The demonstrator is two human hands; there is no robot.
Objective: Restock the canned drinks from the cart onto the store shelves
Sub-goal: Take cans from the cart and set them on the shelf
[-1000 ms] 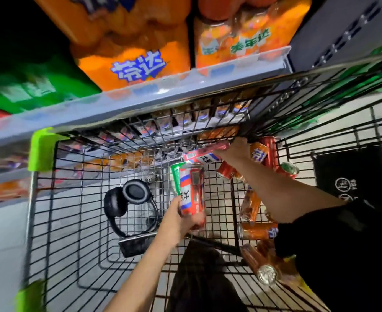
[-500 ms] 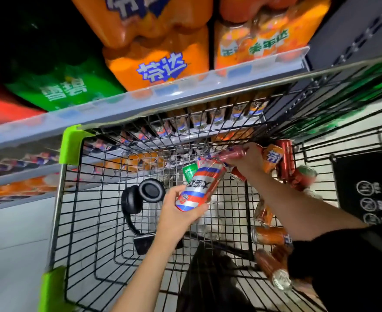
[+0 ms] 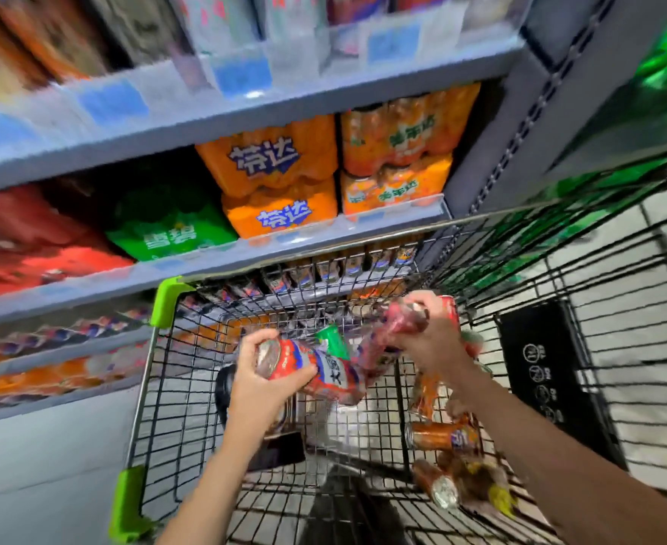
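Observation:
My left hand point(image 3: 263, 381) grips a red, white and blue can point(image 3: 316, 369) above the wire cart point(image 3: 143, 387), the can lying tilted on its side. A green can point(image 3: 334, 340) shows just behind it. My right hand point(image 3: 428, 340) is closed on a reddish can point(image 3: 404, 320), blurred by motion, over the cart's right half. Several orange and red cans point(image 3: 444, 438) lie loose in the cart's right corner. Rows of small cans point(image 3: 347, 267) stand on the shelf just past the cart's front edge.
Orange drink packs point(image 3: 273, 163), a green pack point(image 3: 166, 226) and red packs point(image 3: 29, 245) fill the shelf above. Black headphones point(image 3: 223, 387) lie in the cart behind my left wrist. A black sign panel point(image 3: 548, 375) hangs on the cart's right side.
My view has tilted up, showing more shelves. Both hands have risen with their cans; the left can now lies more sideways, and the right hand has lifted a can off the pile.

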